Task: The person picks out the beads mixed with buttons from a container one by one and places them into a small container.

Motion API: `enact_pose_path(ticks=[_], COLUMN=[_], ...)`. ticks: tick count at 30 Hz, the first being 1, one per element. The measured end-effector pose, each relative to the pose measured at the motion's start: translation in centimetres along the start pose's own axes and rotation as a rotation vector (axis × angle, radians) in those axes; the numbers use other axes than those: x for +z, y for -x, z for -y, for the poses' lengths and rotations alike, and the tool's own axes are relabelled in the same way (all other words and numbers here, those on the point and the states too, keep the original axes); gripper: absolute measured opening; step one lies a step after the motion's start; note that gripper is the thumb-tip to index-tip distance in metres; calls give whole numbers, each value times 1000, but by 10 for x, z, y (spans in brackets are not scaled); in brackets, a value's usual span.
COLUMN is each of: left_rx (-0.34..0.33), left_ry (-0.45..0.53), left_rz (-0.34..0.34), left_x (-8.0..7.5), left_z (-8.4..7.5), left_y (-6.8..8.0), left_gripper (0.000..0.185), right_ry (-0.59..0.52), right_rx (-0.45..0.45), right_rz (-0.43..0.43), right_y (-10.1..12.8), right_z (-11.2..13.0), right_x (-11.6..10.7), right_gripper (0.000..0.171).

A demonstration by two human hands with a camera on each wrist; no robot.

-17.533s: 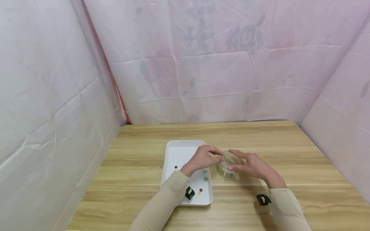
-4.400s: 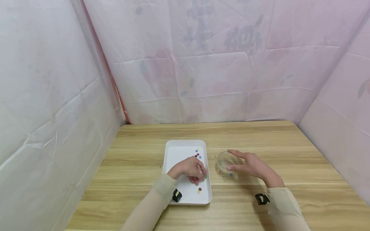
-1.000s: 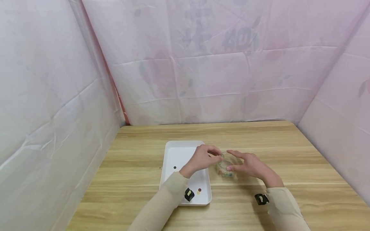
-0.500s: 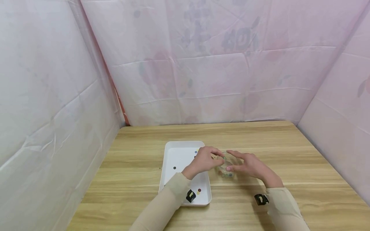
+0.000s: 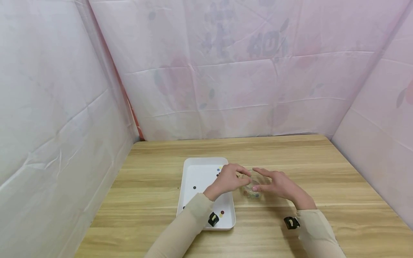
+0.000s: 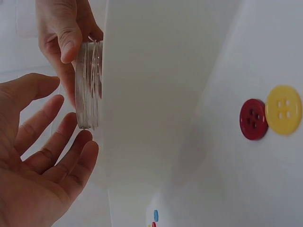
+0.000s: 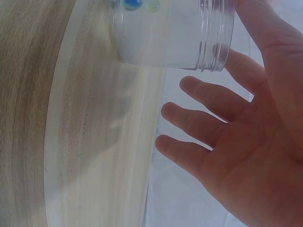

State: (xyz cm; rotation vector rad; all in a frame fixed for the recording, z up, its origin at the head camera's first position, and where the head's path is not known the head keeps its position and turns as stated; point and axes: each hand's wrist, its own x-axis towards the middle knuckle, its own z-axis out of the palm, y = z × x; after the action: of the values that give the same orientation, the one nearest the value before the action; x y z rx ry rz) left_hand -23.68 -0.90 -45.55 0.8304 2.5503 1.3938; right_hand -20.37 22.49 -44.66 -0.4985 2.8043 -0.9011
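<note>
A small clear glass jar [image 5: 251, 187] stands on the wooden table just right of a white tray [image 5: 200, 172]. Coloured buttons lie at its bottom [image 7: 132, 4]. My right hand [image 5: 277, 184] holds the jar [image 6: 89, 85] at the rim between thumb and forefinger, the other fingers [image 7: 208, 101] spread. My left hand [image 5: 229, 179] hovers at the jar's left side, palm open [image 6: 42, 156], fingers relaxed, holding nothing. A red button [image 6: 253, 119] and a yellow button [image 6: 283, 109] lie on the tray floor.
More buttons sit in the tray: a dark one [image 5: 194, 187] at the left and a few near its far right corner [image 5: 219, 168]. The table [image 5: 290, 154] is boxed in by pink cloth walls at the left, back and right.
My left hand has stayed at the jar's rim and its pinching fingers have loosened; the small green thing between them no longer shows. The right hand has not moved.
</note>
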Motion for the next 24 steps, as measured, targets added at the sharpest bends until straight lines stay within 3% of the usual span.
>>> enact_pose_path(ticks=[9, 15, 24], left_rx=[54, 20, 13], left_ry=[-22, -57, -258], left_rz=[-42, -91, -257], left_x=[-7, -19, -36], left_z=[5, 8, 10], left_y=[1, 3, 7], left_gripper=[16, 19, 26], right_ry=[7, 15, 59], right_rx=[-22, -15, -60], right_rz=[2, 15, -98], right_y=[-2, -6, -13], right_z=[1, 5, 15], right_x=[-1, -3, 4], right_gripper=[87, 88, 72])
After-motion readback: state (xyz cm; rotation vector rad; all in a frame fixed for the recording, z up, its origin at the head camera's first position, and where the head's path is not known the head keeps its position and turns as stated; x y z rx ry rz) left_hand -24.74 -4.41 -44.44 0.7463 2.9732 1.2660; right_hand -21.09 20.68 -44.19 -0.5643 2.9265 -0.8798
